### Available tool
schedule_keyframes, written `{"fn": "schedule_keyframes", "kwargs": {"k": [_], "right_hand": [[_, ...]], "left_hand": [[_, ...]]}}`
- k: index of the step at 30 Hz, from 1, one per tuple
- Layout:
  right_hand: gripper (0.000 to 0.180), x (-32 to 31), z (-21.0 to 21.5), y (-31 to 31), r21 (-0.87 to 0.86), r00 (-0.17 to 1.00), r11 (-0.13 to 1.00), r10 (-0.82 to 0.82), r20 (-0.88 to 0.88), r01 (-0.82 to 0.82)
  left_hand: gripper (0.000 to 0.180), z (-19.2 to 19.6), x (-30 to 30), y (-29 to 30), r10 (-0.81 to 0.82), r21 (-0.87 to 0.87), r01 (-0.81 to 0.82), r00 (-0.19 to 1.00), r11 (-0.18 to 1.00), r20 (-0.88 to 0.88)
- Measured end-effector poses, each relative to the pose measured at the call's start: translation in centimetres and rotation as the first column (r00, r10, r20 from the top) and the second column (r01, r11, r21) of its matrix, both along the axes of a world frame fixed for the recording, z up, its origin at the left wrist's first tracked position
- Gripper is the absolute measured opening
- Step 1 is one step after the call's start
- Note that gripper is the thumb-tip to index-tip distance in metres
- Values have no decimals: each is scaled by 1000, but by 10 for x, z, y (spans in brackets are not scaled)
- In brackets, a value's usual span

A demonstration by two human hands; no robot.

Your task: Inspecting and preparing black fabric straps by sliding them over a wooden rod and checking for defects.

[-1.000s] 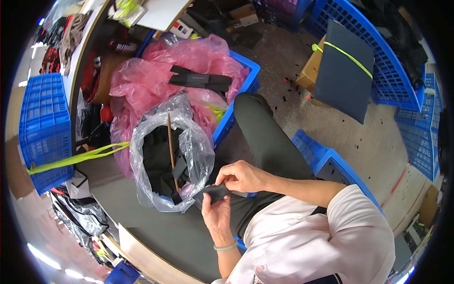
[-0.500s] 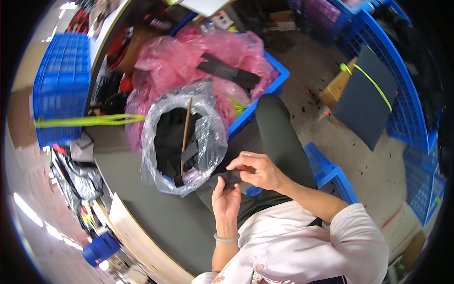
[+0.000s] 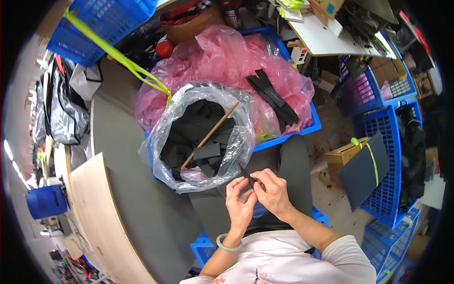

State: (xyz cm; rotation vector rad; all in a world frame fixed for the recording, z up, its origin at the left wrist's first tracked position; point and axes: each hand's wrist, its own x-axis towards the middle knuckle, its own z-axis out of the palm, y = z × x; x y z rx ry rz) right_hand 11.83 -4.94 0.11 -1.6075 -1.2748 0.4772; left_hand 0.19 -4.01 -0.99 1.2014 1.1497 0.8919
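Note:
My left hand [image 3: 240,204] and my right hand [image 3: 273,195] meet above my lap. Between their closed fingertips is a small black strip [image 3: 246,176], which looks like fabric or webbing; its far end pokes out past the fingers. Just beyond lies a clear plastic bag [image 3: 242,142], its mouth spread open around many black pieces [image 3: 196,125]. A thin wooden stick [image 3: 211,134] rests slantwise across them. Farther back, a few longer black strips [image 3: 273,100] lie on pink plastic sheeting [image 3: 213,54].
A blue crate [image 3: 309,124] holds the pink sheeting. At left are a grey work surface [image 3: 142,203] and a pale wooden board [image 3: 106,213]. A yellow-green strap [image 3: 113,49] hangs from another blue crate [image 3: 101,28]. A dark panel [image 3: 364,170] leans on a wooden box [image 3: 343,156] at right.
My view has swung, so the bag and crates appear shifted. Both hands have stayed together on the black strip, which is now turned, with its end pointing away from me.

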Motion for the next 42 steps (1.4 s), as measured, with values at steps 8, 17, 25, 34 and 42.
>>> {"fn": "schedule_keyframes", "kwargs": {"k": [8, 17, 25, 34, 42], "right_hand": [[20, -3, 4, 15, -88, 973, 985, 163, 161, -150], [20, 4, -5, 14, -174, 948, 960, 252, 194, -220], [12, -7, -32, 9, -345, 965, 921, 96, -243, -179], [21, -19, -55, -26, -75, -564, 892, -345, -750, -447], [14, 17, -37, 31, -346, 674, 902, -86, -733, -260]], "left_hand": [[9, 1, -2, 17, 204, 143, -170, 941, 975, -270], [3, -10, -4, 17, 150, 374, 32, 881, 927, -448], [9, -15, -6, 14, 91, 297, 136, 764, 945, -639], [13, -22, -31, 24, -248, -144, 214, 925, 966, -288], [9, -17, 6, 37, 224, -149, -226, 974, 963, -30]]}}
